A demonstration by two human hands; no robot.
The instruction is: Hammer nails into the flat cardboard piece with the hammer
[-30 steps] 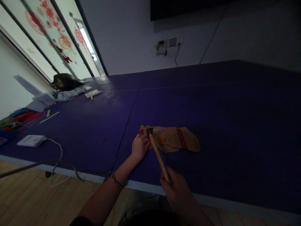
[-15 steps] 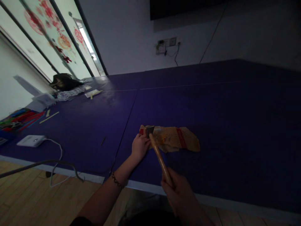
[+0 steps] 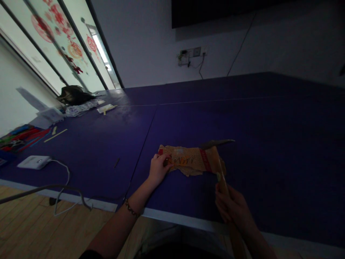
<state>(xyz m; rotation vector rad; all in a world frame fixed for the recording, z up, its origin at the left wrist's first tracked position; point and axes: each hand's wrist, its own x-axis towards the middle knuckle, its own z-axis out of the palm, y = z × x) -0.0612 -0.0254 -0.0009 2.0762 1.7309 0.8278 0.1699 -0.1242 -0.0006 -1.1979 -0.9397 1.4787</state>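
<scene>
My right hand (image 3: 233,205) is wrapped round the wooden handle of a hammer (image 3: 223,181). The hammer's dark metal head, blurred by motion, hangs at the right part of a tan speckled piece (image 3: 198,156) that looks like paper or cardboard. That piece lies flat on the purple table, with red bands and a row of several small, thin dark marks that resemble nails. At its left end, my left hand (image 3: 159,167) rests with thumb and forefinger pinched together. Whatever sits between those fingertips is too small to make out.
The purple table (image 3: 242,118) reaches back to the wall. On the left are a white box-like device (image 3: 34,162) with a cable, a pile of coloured items (image 3: 24,136), and a dark bag (image 3: 74,95). A thin dark stick (image 3: 116,162) lies left of my left hand.
The hammer head has left the spot beside my left fingertips and swung up and to the right. My right hand moved right with it. My left hand stays at the tan piece's left end.
</scene>
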